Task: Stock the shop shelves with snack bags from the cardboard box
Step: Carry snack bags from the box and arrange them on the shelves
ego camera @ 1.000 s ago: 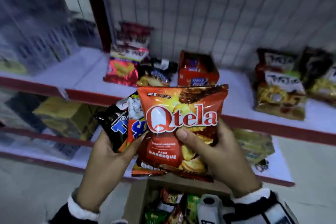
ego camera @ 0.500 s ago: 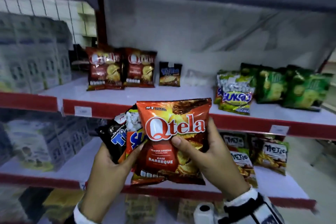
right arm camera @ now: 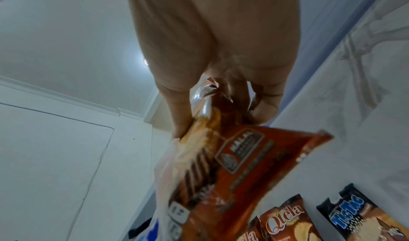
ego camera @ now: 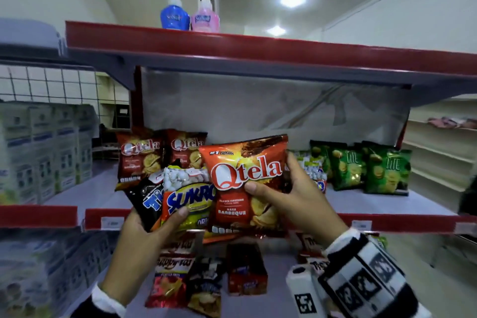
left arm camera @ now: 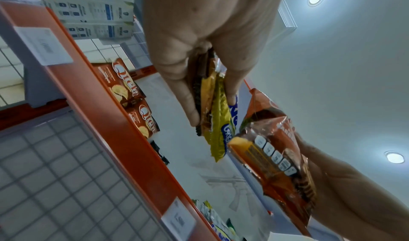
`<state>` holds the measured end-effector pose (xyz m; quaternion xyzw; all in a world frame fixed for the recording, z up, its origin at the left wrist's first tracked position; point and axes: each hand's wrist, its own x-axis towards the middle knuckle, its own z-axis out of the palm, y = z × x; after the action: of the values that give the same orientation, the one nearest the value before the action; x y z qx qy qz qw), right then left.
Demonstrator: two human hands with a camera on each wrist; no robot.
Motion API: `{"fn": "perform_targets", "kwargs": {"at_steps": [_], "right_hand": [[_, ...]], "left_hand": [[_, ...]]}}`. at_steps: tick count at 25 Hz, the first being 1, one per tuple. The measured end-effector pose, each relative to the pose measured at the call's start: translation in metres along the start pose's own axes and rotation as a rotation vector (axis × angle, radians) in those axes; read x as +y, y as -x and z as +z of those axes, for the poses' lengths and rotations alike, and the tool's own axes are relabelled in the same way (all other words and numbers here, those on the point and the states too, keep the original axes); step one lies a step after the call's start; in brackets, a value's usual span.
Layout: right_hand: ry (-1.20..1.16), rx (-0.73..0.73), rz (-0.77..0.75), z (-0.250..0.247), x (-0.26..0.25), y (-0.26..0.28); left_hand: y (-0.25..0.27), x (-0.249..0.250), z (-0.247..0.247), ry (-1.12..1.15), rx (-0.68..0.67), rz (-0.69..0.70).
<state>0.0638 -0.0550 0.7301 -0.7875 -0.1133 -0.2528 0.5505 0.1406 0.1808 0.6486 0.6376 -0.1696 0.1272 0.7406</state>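
Observation:
My right hand pinches an orange Qtela barbeque bag, thumb on its front and fingers behind, held upright in front of the middle shelf. The same Qtela bag fills the right wrist view. My left hand grips a fan of bags: a yellow Sukro bag with the thumb across it and a black Tic Tac bag behind. In the left wrist view the left hand pinches the Sukro bag. Two Qtela bags stand on the shelf behind. The cardboard box is out of view.
Green snack bags stand at the shelf's right. The lower shelf holds mixed bags and a red box. Cartons fill the left bay. Two bottles stand on the top shelf.
The view has swung up from the box and lower shelves to the middle and top shelves. Both hands have risen with their bags; the Qtela bag has drawn right, apart from the left hand's bags.

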Motion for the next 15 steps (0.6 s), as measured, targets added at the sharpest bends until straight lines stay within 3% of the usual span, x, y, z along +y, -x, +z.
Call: {"fn": "perform_targets", "kwargs": {"at_steps": [8, 12, 15], "right_hand": [[-0.012, -0.043, 0.081, 0.003, 0.03, -0.127], [0.061, -0.094, 0.152, 0.042, 0.054, -0.176], [0.074, -0.233, 0.307, 0.079, 0.076, -0.207]], "left_hand": [[-0.032, -0.002, -0.039, 0.046, 0.182, 0.048], [-0.037, -0.004, -0.059, 0.022, 0.243, 0.053], [-0.061, 0.002, -0.077, -0.011, 0.253, 0.071]]}}
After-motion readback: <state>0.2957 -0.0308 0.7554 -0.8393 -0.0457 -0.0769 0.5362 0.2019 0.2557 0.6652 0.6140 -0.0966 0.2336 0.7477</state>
